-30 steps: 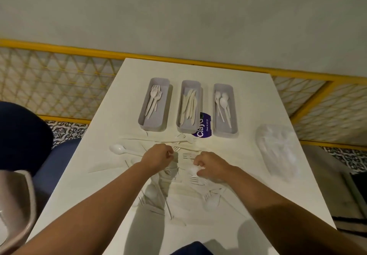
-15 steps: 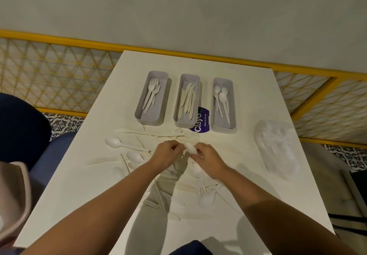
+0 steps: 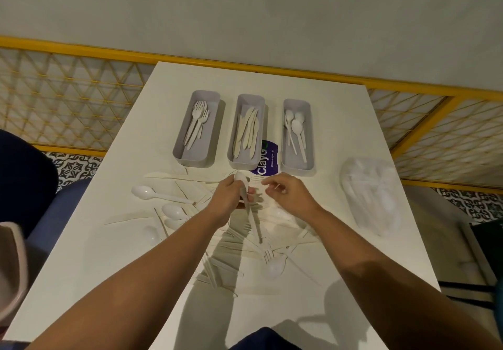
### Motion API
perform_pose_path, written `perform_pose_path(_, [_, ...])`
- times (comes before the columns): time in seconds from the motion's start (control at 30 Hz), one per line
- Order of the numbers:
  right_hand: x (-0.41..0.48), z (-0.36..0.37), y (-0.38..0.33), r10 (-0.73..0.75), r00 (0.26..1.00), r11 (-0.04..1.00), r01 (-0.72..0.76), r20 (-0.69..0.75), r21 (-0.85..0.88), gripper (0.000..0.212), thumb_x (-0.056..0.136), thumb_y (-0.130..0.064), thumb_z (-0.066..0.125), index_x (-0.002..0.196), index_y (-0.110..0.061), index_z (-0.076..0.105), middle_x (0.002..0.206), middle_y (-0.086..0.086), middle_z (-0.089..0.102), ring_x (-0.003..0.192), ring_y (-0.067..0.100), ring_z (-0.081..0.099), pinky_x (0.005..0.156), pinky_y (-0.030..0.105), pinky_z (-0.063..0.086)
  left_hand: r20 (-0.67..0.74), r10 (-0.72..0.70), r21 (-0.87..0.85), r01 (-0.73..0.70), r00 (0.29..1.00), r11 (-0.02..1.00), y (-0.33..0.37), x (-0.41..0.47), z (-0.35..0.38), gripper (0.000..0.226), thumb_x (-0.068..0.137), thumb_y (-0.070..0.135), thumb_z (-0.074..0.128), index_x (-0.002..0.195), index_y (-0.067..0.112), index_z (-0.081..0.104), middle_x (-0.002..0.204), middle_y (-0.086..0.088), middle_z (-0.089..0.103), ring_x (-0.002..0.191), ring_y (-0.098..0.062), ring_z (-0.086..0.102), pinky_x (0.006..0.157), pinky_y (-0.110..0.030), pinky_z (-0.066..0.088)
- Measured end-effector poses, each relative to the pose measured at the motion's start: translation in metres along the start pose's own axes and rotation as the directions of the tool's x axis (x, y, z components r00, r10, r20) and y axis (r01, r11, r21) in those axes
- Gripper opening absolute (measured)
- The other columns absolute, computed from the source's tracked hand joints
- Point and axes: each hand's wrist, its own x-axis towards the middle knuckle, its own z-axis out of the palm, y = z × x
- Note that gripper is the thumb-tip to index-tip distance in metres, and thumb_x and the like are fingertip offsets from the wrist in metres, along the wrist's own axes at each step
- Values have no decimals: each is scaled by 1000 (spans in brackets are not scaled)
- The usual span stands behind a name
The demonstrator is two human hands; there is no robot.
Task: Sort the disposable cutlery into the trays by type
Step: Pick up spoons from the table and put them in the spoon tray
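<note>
Left of the knife tray (image 3: 242, 163), the fork tray (image 3: 200, 156), a few forks (image 3: 197, 126) in already. In the knife tray itself, a small fan of knives (image 3: 247, 131). Just right of it, the spoon tray (image 3: 296, 163) with three or so spoons (image 3: 296, 129). A start made, then, and by the look of it far from finished: sprawled across the table (image 3: 109, 268) in front of the knife tray, a big loose heap of cutlery (image 3: 272, 240), one stray spoon (image 3: 144, 192) well off to the front left. Well right of the knife tray, a crinkled clear bag (image 3: 373, 194), contents too hazy to name.

Now the hands. Left hand (image 3: 228, 202) just in front of the knife tray, fingers wrapped round a white spoon (image 3: 241, 180), bowl up and pointing towards the trays, handle trailing back over the heap. Right hand (image 3: 291, 197) close beside, just in front of the spoon tray, fingers loosely curled, thumb near forefinger; impossible to tell whether pinching anything. Likely next: a short carry rightward past the knife tray to the spoon tray.
</note>
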Motion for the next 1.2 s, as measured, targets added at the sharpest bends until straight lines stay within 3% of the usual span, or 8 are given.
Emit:
perform_pose_path(0.07, [0,-8,15,90,996,994,-89,17,-61,22,86,-4,62,107,-5,68,106,14,64,86,15,53,76,17,39,-6,2,-30,-2,1000,1000,0,-1,-3,26,92,3,32,108,5,53,81,-10,61,68,-20,57,67,-29,50])
perform_pose_path(0.17, [-8,-12,28,114,990,985,-102,78,-140,15,83,-2,64,97,-4,71,95,12,64,81,15,55,71,12,41,-7,31,-63,-32,999,997,-3,-2,-6,21,94,5,34,106,5,51,73,-7,54,60,-18,50,59,-27,48])
perform_pose_path(0.3, [-25,-11,30,178,942,969,-117,285,-219,9,78,-4,67,76,-12,71,71,-2,61,65,10,56,66,22,45,-64,8,-15,-9,998,1000,-8,6,-11,19,95,14,40,106,7,54,69,-5,46,55,-14,38,50,-24,38])
perform_pose_path(0.5, [-51,-5,30,119,826,896,150,551,-418,23,77,-17,72,100,-16,72,75,-19,49,68,0,47,63,12,36,-50,-50,-14,49,997,999,-12,9,-7,19,98,19,39,104,9,54,64,-1,38,52,-11,30,46,-21,29])
perform_pose_path(0.57, [-58,-1,34,59,797,852,274,601,-447,30,76,-19,73,106,-19,70,83,-12,45,78,4,47,68,17,41,-45,-63,-11,62,997,998,-12,9,-4,19,98,19,39,103,9,54,64,-1,37,51,-11,29,43,-20,29])
perform_pose_path(0.67, [-65,5,39,10,801,817,338,598,-467,35,76,-20,73,110,-21,67,95,-6,42,92,12,45,80,28,46,-29,-68,-4,68,997,998,-14,8,-1,18,99,20,39,102,10,54,64,-1,38,51,-11,30,43,-20,30])
perform_pose_path(0.97, [-61,5,39,38,847,859,243,530,-450,18,79,-21,71,95,-14,68,101,-2,45,101,14,39,86,26,42,34,-48,24,47,998,999,-22,0,0,23,99,22,38,97,11,59,68,-2,45,54,-12,37,49,-23,35])
perform_pose_path(1.2, [-50,-3,28,-22,943,995,51,332,-80,14,77,-12,74,82,-18,62,87,-8,45,92,15,47,84,21,40,67,-86,-27,88,994,996,-25,-4,4,25,100,24,36,99,10,57,73,-4,50,60,-14,42,57,-26,37])
